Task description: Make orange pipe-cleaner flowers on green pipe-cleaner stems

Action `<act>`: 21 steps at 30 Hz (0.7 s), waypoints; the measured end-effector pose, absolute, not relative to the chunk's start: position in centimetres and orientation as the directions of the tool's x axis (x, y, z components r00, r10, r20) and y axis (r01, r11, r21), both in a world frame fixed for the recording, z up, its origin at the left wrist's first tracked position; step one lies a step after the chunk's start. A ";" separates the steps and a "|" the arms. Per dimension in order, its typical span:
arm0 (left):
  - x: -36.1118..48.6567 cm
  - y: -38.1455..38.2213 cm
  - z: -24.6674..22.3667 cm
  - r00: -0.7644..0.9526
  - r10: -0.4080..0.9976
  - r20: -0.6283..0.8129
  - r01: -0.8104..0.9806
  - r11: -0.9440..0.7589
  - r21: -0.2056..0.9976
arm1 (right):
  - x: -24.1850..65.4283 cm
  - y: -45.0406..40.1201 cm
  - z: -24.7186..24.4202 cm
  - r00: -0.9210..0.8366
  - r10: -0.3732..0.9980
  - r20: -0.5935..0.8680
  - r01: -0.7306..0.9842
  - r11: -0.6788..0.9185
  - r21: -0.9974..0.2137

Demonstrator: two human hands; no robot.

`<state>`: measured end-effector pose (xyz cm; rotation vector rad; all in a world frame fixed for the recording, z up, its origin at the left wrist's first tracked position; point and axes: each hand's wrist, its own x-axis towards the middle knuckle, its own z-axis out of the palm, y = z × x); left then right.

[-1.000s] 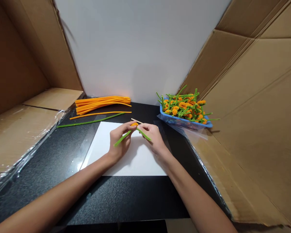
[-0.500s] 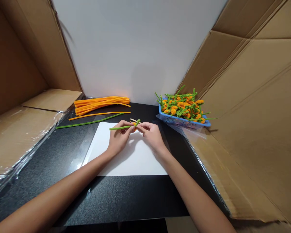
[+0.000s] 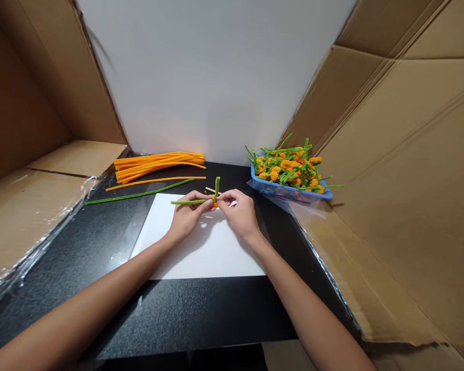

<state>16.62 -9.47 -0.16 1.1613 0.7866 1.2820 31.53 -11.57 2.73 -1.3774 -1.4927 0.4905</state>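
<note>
Over the far part of a white sheet (image 3: 201, 252), both my hands pinch one small pipe-cleaner flower (image 3: 215, 204) with an orange head. One green pipe-cleaner end stands upright from it; another sticks out level to the left across my left hand (image 3: 188, 212). My left thumb and forefinger close on the flower's left side. On its right side, the fingertips of my right hand (image 3: 237, 208) are closed on it. Just beyond the fingers lies a thin pale stick (image 3: 210, 189), partly hidden by them.
At the back left lie a bundle of orange pipe cleaners (image 3: 158, 164), a single orange one (image 3: 150, 182) and a green one (image 3: 139, 194). A blue basket (image 3: 294, 192) full of orange-and-green flowers stands back right on a clear plastic bag (image 3: 305, 207). Cardboard walls (image 3: 410, 154) flank the black table (image 3: 201, 314).
The green end above the flower now stands straighter and shows longer, and more of the orange head is visible. Both hands keep their pinch; the view has shifted slightly.
</note>
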 end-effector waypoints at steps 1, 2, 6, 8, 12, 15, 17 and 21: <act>16.6 -9.5 -0.2 0.169 0.971 0.169 -0.292 -0.115 0.950 | 31.6 -11.5 2.6 0.168 0.924 0.343 0.452 0.237 -0.860; 16.6 -9.5 -0.2 0.165 0.969 0.185 -0.279 -0.134 0.951 | 31.6 -11.4 2.6 0.180 0.942 0.283 0.379 0.199 -0.904; 16.5 -9.4 -0.5 0.128 0.970 0.207 -0.262 -0.169 0.950 | 31.4 -11.3 2.4 0.109 0.993 0.041 0.006 0.040 -0.999; 16.4 -9.4 -0.7 0.134 0.967 0.217 -0.254 -0.178 0.950 | 31.2 -11.4 2.2 0.080 0.997 0.001 -0.098 0.009 -0.995; 16.3 -9.6 -0.6 0.205 0.938 0.280 -0.184 -0.244 0.952 | 31.1 -11.2 1.8 0.119 0.993 -0.013 -0.187 0.009 -0.982; 15.8 -9.5 -0.2 0.275 0.868 0.414 -0.013 -0.427 0.904 | 31.7 -11.0 1.8 0.136 0.989 -0.054 -0.246 -0.019 -0.969; 15.3 -9.1 0.1 0.359 0.746 0.561 0.160 -0.641 0.750 | 32.2 -11.0 2.0 0.104 0.990 -0.098 -0.270 -0.067 -0.961; 14.2 -8.2 0.5 0.563 0.440 0.700 0.343 -0.895 0.286 | 32.7 -11.0 2.2 -0.007 0.996 -0.088 -0.264 -0.087 -0.961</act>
